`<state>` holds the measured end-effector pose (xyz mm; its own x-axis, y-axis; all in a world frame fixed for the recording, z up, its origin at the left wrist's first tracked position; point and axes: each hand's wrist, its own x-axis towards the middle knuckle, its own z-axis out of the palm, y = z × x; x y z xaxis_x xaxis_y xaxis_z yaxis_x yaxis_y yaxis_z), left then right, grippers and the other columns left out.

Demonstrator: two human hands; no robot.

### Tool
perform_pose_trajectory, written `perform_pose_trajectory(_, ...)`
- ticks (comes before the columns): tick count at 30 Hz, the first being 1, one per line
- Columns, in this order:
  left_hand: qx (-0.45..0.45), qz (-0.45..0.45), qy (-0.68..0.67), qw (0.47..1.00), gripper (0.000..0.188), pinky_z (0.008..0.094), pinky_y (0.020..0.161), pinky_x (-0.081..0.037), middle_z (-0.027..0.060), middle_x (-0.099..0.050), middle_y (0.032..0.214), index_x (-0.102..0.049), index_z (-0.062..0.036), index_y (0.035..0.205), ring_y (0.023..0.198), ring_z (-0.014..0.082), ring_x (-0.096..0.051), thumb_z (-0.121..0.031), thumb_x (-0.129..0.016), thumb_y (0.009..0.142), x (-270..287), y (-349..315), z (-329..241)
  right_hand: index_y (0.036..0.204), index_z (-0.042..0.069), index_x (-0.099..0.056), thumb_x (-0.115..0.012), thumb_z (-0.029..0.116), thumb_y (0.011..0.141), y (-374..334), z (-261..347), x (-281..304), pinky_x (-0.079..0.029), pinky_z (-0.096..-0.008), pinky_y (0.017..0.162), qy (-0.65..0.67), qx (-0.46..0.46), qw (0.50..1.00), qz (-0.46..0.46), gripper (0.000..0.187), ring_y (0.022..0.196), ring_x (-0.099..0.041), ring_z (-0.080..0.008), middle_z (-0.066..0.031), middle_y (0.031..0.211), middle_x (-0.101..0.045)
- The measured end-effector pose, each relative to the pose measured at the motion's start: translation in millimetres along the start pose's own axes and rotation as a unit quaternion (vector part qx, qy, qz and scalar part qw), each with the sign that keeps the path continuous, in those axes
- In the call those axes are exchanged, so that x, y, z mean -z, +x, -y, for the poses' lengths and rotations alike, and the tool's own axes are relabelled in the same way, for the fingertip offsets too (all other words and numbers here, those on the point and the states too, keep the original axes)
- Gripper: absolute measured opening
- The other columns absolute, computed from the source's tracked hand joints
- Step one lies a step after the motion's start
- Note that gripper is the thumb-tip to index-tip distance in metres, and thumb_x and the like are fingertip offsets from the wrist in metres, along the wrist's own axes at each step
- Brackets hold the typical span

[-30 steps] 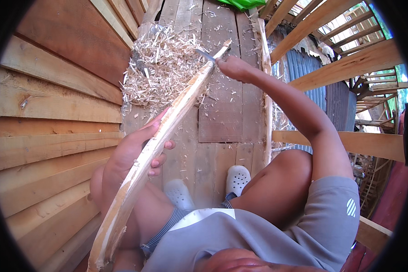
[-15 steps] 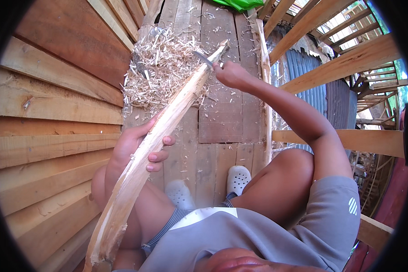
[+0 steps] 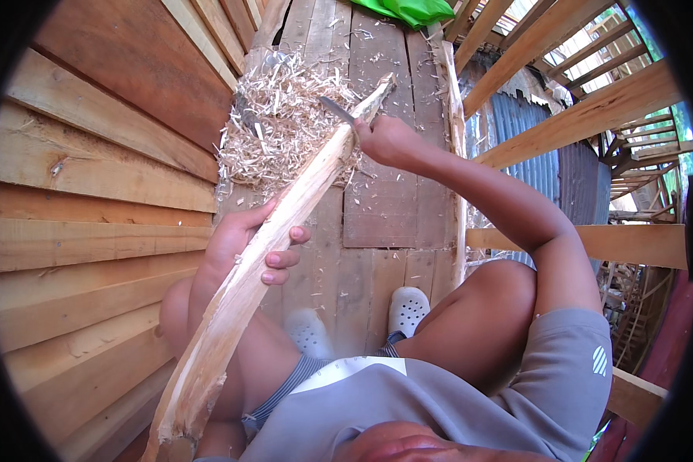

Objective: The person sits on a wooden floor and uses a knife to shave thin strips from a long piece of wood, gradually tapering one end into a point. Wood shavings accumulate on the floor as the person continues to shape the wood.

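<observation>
A long, pale, roughly hewn piece of wood [image 3: 273,239] slants from the lower left up to the middle top. My left hand [image 3: 235,235] is wrapped around its middle from below, fingertips showing on the right side. Near the wood's far end, my right hand [image 3: 385,141] is closed on a knife, its handle hidden in the fist. The grey knife blade [image 3: 336,110] points up and to the left across the wood, close to or on its surface. A large heap of wood shavings [image 3: 281,115] lies on the floor beyond, to the left of the knife.
A plank wall [image 3: 92,246] rises close on the left. On the right run wooden rails [image 3: 585,115] with corrugated metal sheets [image 3: 520,127] behind. A green plastic sheet or bag [image 3: 408,9] lies at the far end. My pale clogs [image 3: 408,309] rest on the board floor [image 3: 377,208].
My right hand and the knife have come slightly nearer along the wood. The whole view has shifted a little, and both hands keep their grips.
</observation>
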<state>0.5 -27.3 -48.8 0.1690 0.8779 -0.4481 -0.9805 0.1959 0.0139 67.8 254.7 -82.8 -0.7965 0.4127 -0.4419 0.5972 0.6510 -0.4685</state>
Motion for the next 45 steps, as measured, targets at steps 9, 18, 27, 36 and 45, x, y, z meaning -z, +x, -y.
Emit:
perform_pose_trajectory(9, -0.038, -0.043, 0.07, 0.996, 0.042, 0.0266, 0.044, -0.042, 0.0094, -0.047, 0.095, -0.034, -0.0107, 0.137, 0.059, 0.0135, -0.044, -0.035, -0.031, 0.103, -10, -3, -2, 0.091, -0.008, -0.063, -0.041, 0.039, 0.1, -14, -5, -3, -0.048, -0.047, 0.08, 0.017, 0.107, 0.993, -0.041, 0.052, 0.083, -0.062, -0.0443, -0.0292, 0.084, -0.064)
perform_pose_trajectory(18, -0.039, -0.051, 0.096, 0.993, 0.046, 0.0263, 0.043, -0.04, 0.0093, -0.048, 0.094, -0.037, -0.0092, 0.134, 0.058, 0.0137, -0.044, -0.04, -0.033, 0.1, -9, 11, -13, 0.071, -0.004, -0.063, -0.04, 0.042, 0.099, -30, 11, -6, -0.049, -0.0453, 0.066, -0.004, 0.081, 0.995, -0.05, 0.059, 0.069, -0.062, -0.0403, -0.027, 0.067, -0.06)
perform_pose_trajectory(27, -0.014, -0.021, 0.018, 1.0, 0.038, 0.0292, 0.047, -0.04, 0.0074, -0.049, 0.093, -0.039, -0.0135, 0.131, 0.058, 0.0144, -0.044, -0.036, -0.032, 0.101, 0, 12, -8, 0.051, 0.002, -0.056, -0.041, 0.03, 0.097, -46, 15, -31, -0.048, -0.0494, 0.05, -0.098, 0.233, 0.944, -0.211, 0.056, 0.046, -0.055, -0.0425, -0.0219, 0.048, -0.051)
perform_pose_trajectory(36, -0.032, 0.01, 0.017, 0.999, 0.04, 0.0286, 0.048, -0.04, 0.0078, -0.047, 0.095, -0.035, -0.0123, 0.134, 0.062, 0.0144, -0.044, -0.035, -0.034, 0.101, -7, 11, 1, 0.077, -0.001, -0.061, -0.037, 0.026, 0.099, 71, -114, -11, -0.05, -0.0532, 0.053, -0.212, 0.23, 0.913, -0.264, 0.042, 0.057, -0.062, -0.0387, -0.0232, 0.063, -0.06)
perform_pose_trajectory(45, -0.036, -0.038, 0.085, 0.995, 0.039, 0.0285, 0.048, -0.041, 0.0071, -0.051, 0.094, -0.04, -0.0149, 0.133, 0.061, 0.014, -0.047, -0.036, -0.036, 0.1, -3, 9, -10, 0.089, -0.005, -0.063, -0.041, 0.036, 0.099, 15, -46, 1, -0.049, -0.0442, 0.067, -0.088, 0.065, 0.99, -0.091, 0.048, 0.072, -0.061, -0.0338, -0.0189, 0.075, -0.063)
